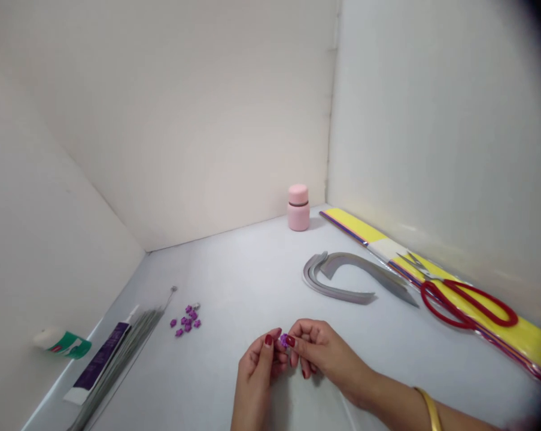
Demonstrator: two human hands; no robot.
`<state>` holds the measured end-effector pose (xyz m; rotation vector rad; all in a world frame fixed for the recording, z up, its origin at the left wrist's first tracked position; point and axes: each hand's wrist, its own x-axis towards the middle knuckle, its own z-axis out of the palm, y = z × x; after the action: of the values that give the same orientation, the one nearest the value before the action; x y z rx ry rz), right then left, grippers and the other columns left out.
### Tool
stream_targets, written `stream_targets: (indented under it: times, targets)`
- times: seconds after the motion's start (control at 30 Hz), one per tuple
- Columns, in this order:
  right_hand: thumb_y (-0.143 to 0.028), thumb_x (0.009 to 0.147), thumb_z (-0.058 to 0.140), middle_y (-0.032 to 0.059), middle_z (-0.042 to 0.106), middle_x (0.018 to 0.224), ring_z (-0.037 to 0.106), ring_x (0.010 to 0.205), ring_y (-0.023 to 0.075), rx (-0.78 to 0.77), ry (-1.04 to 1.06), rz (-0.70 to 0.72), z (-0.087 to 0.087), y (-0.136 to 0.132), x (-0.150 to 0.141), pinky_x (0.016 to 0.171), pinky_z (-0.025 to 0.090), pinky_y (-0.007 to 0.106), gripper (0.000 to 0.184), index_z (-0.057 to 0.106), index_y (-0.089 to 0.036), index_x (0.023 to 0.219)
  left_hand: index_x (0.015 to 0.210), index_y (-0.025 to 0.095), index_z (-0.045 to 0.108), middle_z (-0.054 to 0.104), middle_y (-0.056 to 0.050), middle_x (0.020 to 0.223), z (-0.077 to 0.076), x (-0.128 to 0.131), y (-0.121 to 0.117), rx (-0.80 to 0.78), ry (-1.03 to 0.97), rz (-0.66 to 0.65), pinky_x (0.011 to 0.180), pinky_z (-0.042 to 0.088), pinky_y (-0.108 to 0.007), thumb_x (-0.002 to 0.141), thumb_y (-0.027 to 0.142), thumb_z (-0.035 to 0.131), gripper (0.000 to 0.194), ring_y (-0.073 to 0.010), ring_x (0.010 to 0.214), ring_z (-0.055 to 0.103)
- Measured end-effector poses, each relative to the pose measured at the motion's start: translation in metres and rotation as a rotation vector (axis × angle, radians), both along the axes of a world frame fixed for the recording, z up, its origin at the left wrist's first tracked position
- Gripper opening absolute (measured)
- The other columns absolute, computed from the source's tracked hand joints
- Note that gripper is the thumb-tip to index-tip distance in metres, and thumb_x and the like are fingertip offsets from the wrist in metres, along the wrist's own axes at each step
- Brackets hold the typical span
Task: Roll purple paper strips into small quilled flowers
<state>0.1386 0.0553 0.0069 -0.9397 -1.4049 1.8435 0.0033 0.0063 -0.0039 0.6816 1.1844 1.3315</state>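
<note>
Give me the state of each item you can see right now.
Left hand, pinching the purple flower piece
Right hand, pinching the same piece
Other purple flower pieces, loose in a small cluster
Pink jar, upright, lid on
Red scissors, lying on the yellow strip packet
Grey paper strips, loose, curved

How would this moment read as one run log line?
left hand: pinching purple flower bead | right hand: pinching same bead | nearby: loose purple beads, grey paper strips
</note>
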Motion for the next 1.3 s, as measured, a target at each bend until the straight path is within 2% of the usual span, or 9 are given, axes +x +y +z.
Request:
stream_targets:
  times: [0.17, 0.4, 0.53, 0.67, 0.8, 0.9, 1.13, 1.3]
  targets:
    - [-0.044, 0.077, 0.057, -0.0029, 0.058, 0.056, 0.042, 0.038, 0.0028, 0.048, 0.018, -0.022, -0.003, -0.004, -0.003, 0.039, 0.024, 0.016, 0.032, 0.053, -0.013, 0.07, 0.064, 0.011, 0.065, 0.062, -0.004, 0.059, 0.007, 0.002, 0.0, 0.041, 0.065, 0.066, 0.061, 0.039, -0.026, 0.062, 0.037, 0.074, 0.027, -0.0138, 0.059, 0.051]
    - [-0.048, 0.077, 0.054, 0.0013, 0.063, 0.062, 0.047, 0.038, 0.0043, 0.076, -0.013, 0.074, -0.006, -0.011, -0.008, 0.039, 0.025, 0.017, 0.036, 0.054, -0.012, 0.074, 0.055, 0.011, 0.062, 0.055, -0.001, 0.049, 0.012, -0.011, -0.007, 0.008, 0.066, -0.014, 0.052, 0.031, -0.023, 0.059, 0.038, 0.075, 0.03, -0.0103, 0.049, 0.044]
    - [-0.046, 0.074, 0.059, 0.0, 0.062, 0.063, 0.048, 0.04, 0.0048, 0.088, -0.046, 0.101, -0.006, -0.013, -0.01, 0.04, 0.028, 0.017, 0.033, 0.056, -0.012, 0.073, 0.056, 0.011, 0.06, 0.054, -0.001, 0.05, 0.006, -0.018, -0.01, -0.011, 0.032, -0.062, 0.05, 0.03, -0.022, 0.061, 0.041, 0.072, 0.033, -0.0097, 0.047, 0.043]
    - [-0.042, 0.074, 0.059, -0.0025, 0.058, 0.058, 0.048, 0.041, 0.0056, 0.097, -0.09, 0.083, -0.003, -0.017, -0.015, 0.042, 0.033, 0.018, 0.03, 0.054, -0.013, 0.07, 0.058, 0.011, 0.061, 0.054, -0.001, 0.05, 0.004, -0.023, -0.014, -0.006, 0.054, -0.094, 0.051, 0.031, -0.022, 0.065, 0.036, 0.071, 0.028, -0.0096, 0.047, 0.043]
    - [-0.043, 0.074, 0.059, -0.0025, 0.058, 0.057, 0.047, 0.039, 0.0053, 0.071, -0.095, 0.066, 0.001, -0.02, -0.021, 0.04, 0.03, 0.017, 0.031, 0.052, -0.013, 0.07, 0.065, 0.011, 0.064, 0.058, -0.002, 0.056, 0.008, -0.026, -0.018, 0.055, 0.125, -0.086, 0.054, 0.035, -0.022, 0.071, 0.035, 0.066, 0.025, -0.012, 0.054, 0.048]
    - [-0.045, 0.075, 0.058, -0.0027, 0.057, 0.055, 0.045, 0.037, 0.0041, 0.037, -0.068, 0.056, 0.001, -0.021, -0.025, 0.039, 0.025, 0.017, 0.033, 0.051, -0.013, 0.07, 0.075, 0.011, 0.066, 0.062, -0.004, 0.061, 0.009, -0.027, -0.019, 0.102, 0.168, -0.094, 0.059, 0.04, -0.024, 0.071, 0.036, 0.067, 0.025, -0.0149, 0.06, 0.053]
    - [-0.045, 0.074, 0.058, -0.0015, 0.059, 0.056, 0.045, 0.037, 0.004, 0.012, -0.059, 0.101, 0.001, -0.016, -0.018, 0.038, 0.024, 0.016, 0.033, 0.052, -0.013, 0.071, 0.06, 0.011, 0.065, 0.058, -0.001, 0.05, 0.001, -0.025, -0.014, 0.08, 0.225, -0.101, 0.049, 0.033, -0.022, 0.065, 0.038, 0.07, 0.028, -0.0106, 0.048, 0.045]
    - [-0.042, 0.073, 0.059, -0.0028, 0.056, 0.055, 0.044, 0.038, 0.0053, 0.049, -0.144, 0.137, 0.008, -0.007, -0.014, 0.039, 0.032, 0.017, 0.029, 0.051, -0.015, 0.067, 0.058, 0.012, 0.064, 0.054, 0.001, 0.046, -0.003, -0.023, -0.006, 0.069, 0.219, -0.094, 0.047, 0.03, -0.021, 0.063, 0.041, 0.071, 0.031, -0.009, 0.045, 0.042]
